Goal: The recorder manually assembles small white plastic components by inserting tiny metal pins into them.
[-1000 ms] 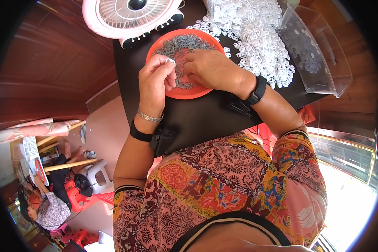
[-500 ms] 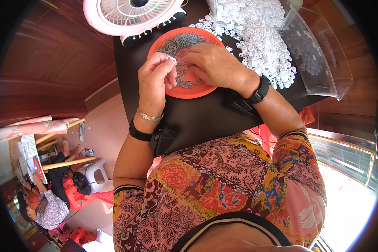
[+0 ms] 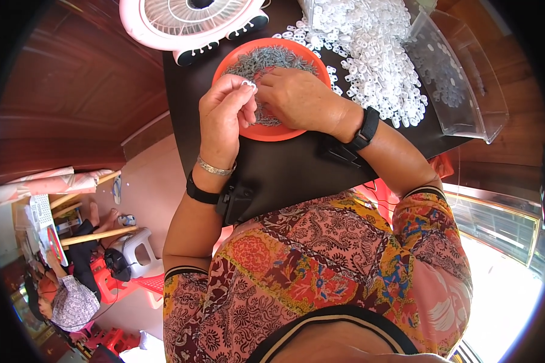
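My left hand [image 3: 223,109] pinches a small white plastic piece with holes [image 3: 249,85] between thumb and forefinger, above the left side of a round orange-red basin [image 3: 278,134]. Thin grey screw-like pieces [image 3: 266,58] lie in the basin, heaped mostly along its far side. Over the middle of the basin is my right hand [image 3: 300,100], fingers bent and drawn together close to the white piece. Its fingertips are largely hidden behind the hand, so I cannot make out what is between them.
A large heap of white plastic pieces [image 3: 384,78] covers the black table's [image 3: 272,169] far right, beside a tilted clear plastic container [image 3: 472,115]. A pink-and-white fan [image 3: 194,21] stands at the far left. Another person [image 3: 75,302] sits at lower left near red and grey stools [image 3: 142,251].
My right hand has shifted slightly left, from over the grey pieces to right beside the white piece. My left hand stays almost still, still pinching it.
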### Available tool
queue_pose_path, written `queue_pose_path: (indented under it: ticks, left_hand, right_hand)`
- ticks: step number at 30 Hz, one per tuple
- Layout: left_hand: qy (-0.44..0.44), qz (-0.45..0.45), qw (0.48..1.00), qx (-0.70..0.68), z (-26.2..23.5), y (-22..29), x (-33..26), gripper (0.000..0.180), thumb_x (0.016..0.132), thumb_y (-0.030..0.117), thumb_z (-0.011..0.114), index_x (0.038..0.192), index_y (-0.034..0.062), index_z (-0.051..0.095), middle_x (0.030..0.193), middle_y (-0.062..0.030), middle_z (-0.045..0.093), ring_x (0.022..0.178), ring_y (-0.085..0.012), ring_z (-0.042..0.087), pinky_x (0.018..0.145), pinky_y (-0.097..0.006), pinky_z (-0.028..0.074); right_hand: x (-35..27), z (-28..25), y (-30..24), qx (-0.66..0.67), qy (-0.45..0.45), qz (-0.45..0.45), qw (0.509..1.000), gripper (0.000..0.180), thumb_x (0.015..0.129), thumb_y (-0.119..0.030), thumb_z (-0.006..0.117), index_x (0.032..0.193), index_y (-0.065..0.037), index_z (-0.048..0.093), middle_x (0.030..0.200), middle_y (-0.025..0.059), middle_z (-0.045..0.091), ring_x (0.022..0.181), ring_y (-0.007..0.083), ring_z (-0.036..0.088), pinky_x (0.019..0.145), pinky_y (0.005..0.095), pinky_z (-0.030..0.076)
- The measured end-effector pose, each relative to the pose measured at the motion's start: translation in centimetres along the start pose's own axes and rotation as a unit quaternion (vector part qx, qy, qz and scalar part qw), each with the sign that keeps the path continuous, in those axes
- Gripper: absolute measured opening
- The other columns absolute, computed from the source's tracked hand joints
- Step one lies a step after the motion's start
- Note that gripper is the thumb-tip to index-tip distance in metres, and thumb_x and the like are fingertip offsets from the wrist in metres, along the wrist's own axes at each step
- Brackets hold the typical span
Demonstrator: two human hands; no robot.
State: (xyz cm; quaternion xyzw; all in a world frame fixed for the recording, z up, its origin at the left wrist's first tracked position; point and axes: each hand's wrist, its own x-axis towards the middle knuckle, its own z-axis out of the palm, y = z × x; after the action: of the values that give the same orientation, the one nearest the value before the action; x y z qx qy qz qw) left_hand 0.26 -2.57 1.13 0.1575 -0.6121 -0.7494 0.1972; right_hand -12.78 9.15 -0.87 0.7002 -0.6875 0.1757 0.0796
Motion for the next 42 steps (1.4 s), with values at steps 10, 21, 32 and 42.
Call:
queue_pose_path:
  ticks: [10,21,32,42]
  left_hand:
    - [-0.019,-0.024,0.999,-0.013,0.6,-0.4,-0.6,0.017,0.089,0.019,0.052,0.08,0.0048,0.056,0.059,0.0021,0.049,0.047,-0.005,0.043,0.043,-0.018,0.03]
    - [-0.023,-0.028,0.999,-0.02,1.1,-0.2,-0.8,0.015,0.089,0.018,0.052,0.081,0.0047,0.054,0.061,0.0007,0.051,0.049,-0.0054,0.044,0.044,-0.018,0.031]
    - [-0.072,0.016,0.995,0.071,0.7,-0.2,-0.9,0.015,0.089,0.014,0.05,0.078,0.0034,0.053,0.061,0.0021,0.046,0.051,-0.0039,0.039,0.047,-0.019,0.031]
    - [-0.067,0.018,0.995,0.075,0.5,-0.2,-0.7,0.015,0.088,0.013,0.051,0.079,0.0025,0.054,0.058,0.0024,0.045,0.05,-0.0037,0.039,0.047,-0.02,0.031]
  right_hand:
    - [-0.1,-2.7,-0.1,0.616,0.113,0.229,0.745,0.015,0.092,-0.018,0.06,0.092,-0.003,0.062,0.083,-0.0013,0.061,0.071,0.0055,0.051,0.068,0.0218,0.044]
    - [-0.4,-2.0,-0.3,0.573,0.088,0.208,0.788,0.011,0.091,-0.013,0.058,0.092,-0.002,0.061,0.088,-0.0002,0.061,0.082,0.0054,0.054,0.074,0.0219,0.045]
    - [-0.4,-4.2,-0.2,0.386,0.053,0.156,0.908,0.009,0.084,-0.012,0.058,0.084,-0.003,0.058,0.072,0.0094,0.059,0.068,0.0226,0.058,0.064,0.0323,0.046]
    - [-0.6,-4.7,0.0,0.391,0.041,0.151,0.907,0.011,0.087,-0.01,0.057,0.083,0.0,0.055,0.072,0.0056,0.056,0.068,0.0136,0.051,0.065,0.0275,0.044]
